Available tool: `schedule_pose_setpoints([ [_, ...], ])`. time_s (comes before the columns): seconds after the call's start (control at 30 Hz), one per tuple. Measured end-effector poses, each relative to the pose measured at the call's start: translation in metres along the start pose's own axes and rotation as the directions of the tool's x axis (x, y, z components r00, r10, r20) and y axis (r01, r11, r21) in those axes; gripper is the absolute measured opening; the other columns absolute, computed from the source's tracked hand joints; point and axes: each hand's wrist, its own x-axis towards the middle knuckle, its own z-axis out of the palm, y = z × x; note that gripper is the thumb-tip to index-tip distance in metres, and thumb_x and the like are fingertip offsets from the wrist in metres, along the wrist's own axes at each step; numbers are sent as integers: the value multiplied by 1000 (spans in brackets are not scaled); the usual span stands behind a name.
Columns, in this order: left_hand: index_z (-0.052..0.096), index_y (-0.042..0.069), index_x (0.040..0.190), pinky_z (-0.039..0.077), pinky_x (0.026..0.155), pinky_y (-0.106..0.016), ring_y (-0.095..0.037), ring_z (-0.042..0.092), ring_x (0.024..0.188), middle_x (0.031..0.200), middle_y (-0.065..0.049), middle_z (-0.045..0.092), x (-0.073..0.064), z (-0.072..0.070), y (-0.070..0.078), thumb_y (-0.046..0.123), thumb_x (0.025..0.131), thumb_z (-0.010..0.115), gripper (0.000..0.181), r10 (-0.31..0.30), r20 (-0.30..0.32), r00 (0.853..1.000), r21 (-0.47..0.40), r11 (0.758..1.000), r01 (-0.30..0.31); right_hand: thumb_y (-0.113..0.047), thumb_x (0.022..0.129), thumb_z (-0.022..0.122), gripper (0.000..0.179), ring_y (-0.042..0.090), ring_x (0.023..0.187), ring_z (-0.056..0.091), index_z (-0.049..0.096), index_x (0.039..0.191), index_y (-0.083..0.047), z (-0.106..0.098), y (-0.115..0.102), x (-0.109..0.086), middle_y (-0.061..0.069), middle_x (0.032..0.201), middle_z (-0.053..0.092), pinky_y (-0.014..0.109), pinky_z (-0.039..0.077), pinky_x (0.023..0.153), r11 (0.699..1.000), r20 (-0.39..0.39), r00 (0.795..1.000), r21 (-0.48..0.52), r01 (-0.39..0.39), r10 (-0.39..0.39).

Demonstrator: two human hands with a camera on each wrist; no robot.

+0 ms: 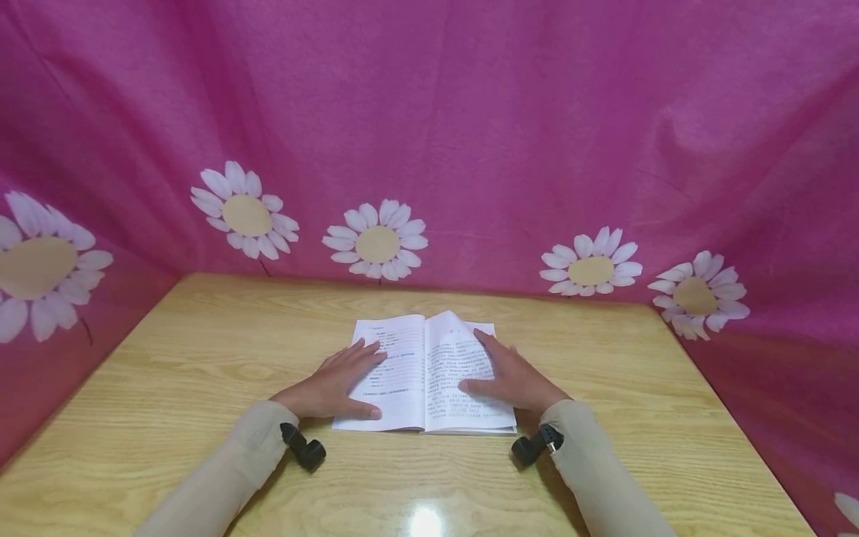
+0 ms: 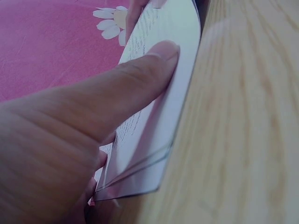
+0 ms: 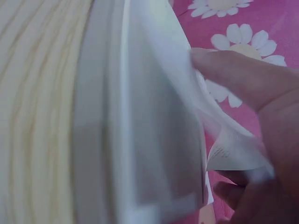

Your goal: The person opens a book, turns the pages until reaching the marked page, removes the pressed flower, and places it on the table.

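Observation:
A book [image 1: 392, 373] lies spread on the table, with printed text on both visible pages. Across the left page rests my left hand [image 1: 338, 380], fingers spread and the thumb near the lower edge. The left wrist view has that thumb [image 2: 145, 70] lying straight on the paper, above slightly fanned sheet corners. At the right side, my right hand [image 1: 513, 377] holds a page [image 1: 456, 365] whose upper outer part is lifted and bent. In the right wrist view this page [image 3: 233, 144] curls up between the thumb and the fingers, its gripped edge partly hidden by the hand.
The book lies on a wooden table [image 1: 235, 335]. A pink cloth [image 1: 483, 149] with large white daisies hangs behind and at both sides. Each sleeved wrist bears a small black camera, the left one [image 1: 305, 447] and the right one [image 1: 533, 445] close to the tabletop.

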Motion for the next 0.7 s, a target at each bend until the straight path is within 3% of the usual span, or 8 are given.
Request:
schedule_pose_setpoints([
  [0.13, 27, 14, 153, 5, 116, -55, -30, 0, 148, 161, -8, 13, -1, 0, 1, 60, 78, 70, 98, 8, 3, 1000, 2, 1000, -8, -64, 79, 66, 88, 30, 127, 46, 23, 152, -37, 0, -2, -2, 2, 150, 37, 56, 35, 105, 984, 0, 998, 167, -66, 67],
  [0.17, 27, 14, 153, 6, 116, -55, -30, 0, 148, 161, -8, 13, 0, 0, 1, 60, 78, 69, 98, 11, 3, 1000, 3, 1000, -11, -63, 81, 65, 84, 30, 118, 54, 25, 151, -38, -1, -4, -2, 3, 149, 39, 52, 44, 98, 968, 3, 997, 242, -73, 74],
  [0.23, 27, 14, 153, 6, 116, -55, -30, 1, 148, 161, -9, 14, 0, -1, 1, 60, 78, 70, 98, 16, 0, 1000, 3, 1000, -16, -62, 85, 61, 75, 29, 110, 57, 30, 149, -37, -2, -6, -2, 2, 148, 38, 46, 48, 92, 931, -1, 997, 358, -67, 72],
  [0.3, 27, 13, 153, 6, 116, -56, -31, 1, 148, 161, -10, 14, 0, -1, 1, 60, 78, 69, 98, 22, -2, 1000, 6, 1000, -22, -58, 91, 55, 68, 30, 115, 54, 33, 149, -30, -4, -10, -2, 4, 148, 39, 46, 44, 98, 908, -30, 999, 419, -28, 45],
  [0.33, 27, 13, 153, 6, 116, -56, -31, 1, 148, 161, -10, 14, 0, -1, 1, 60, 78, 69, 98, 24, -2, 1000, 8, 1000, -24, -59, 93, 51, 68, 28, 121, 49, 35, 149, -25, -6, -11, -2, 4, 151, 36, 46, 38, 104, 918, -63, 998, 397, 0, 27],
  [0.37, 27, 13, 153, 6, 116, -56, -31, 1, 148, 161, -10, 14, 0, -1, 1, 60, 78, 70, 98, 24, -2, 1000, 5, 1000, -24, -59, 93, 49, 66, 28, 123, 47, 36, 148, -24, -7, -13, -2, 3, 150, 36, 47, 35, 106, 899, -59, 998, 437, -4, 33],
  [0.5, 27, 14, 153, 6, 116, -56, -31, 0, 148, 161, -9, 14, 1, -1, 0, 61, 77, 70, 99, 19, -1, 1000, 5, 1000, -19, -60, 97, 38, 67, 26, 140, 31, 37, 148, -16, -13, -14, -2, 6, 150, 39, 49, 19, 116, 894, -98, 995, 446, 45, -1],
  [0.7, 28, 13, 153, 6, 116, -56, -32, 1, 148, 161, -9, 14, 1, -1, 0, 61, 77, 70, 98, 19, -2, 1000, 2, 1000, -19, -42, 105, 33, 55, 33, 136, 38, 40, 145, -5, -16, -16, -1, 16, 146, 42, 48, 27, 113, 846, -176, 982, 511, 154, -73],
])
